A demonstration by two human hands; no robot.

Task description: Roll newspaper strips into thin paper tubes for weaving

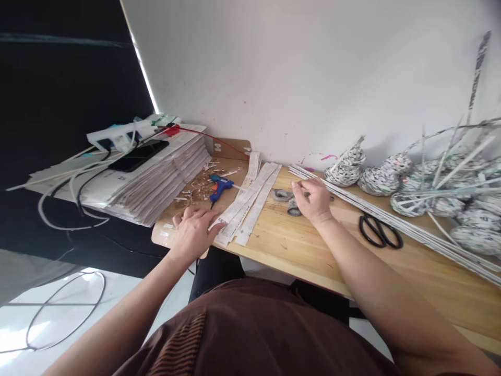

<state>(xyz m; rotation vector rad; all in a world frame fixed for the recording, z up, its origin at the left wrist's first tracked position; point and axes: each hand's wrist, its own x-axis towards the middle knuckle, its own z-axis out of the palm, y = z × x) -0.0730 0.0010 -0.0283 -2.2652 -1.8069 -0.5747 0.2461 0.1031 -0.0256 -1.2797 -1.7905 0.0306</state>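
Observation:
My left hand [194,230] lies low over the near left edge of the table, fingers loosely stretched and thumb apart. Its thumb touches the near end of several flat printed paper strips [245,201], laid side by side. My right hand [312,201] is raised over the table with fingers curled into a pinch; what they hold, if anything, cannot be made out. Beside and partly behind it lie small grey ring-shaped pieces [281,195]. A blue glue gun [220,189] rests left of the strips among paper scraps [195,187].
Black-handled scissors [379,231] lie to the right. Long thin paper rods [364,206] cross the table diagonally. Woven paper shapes [385,175] stand along the wall. At left, a paper stack [164,180] carries a phone [139,155], a power strip [121,134] and looping cables.

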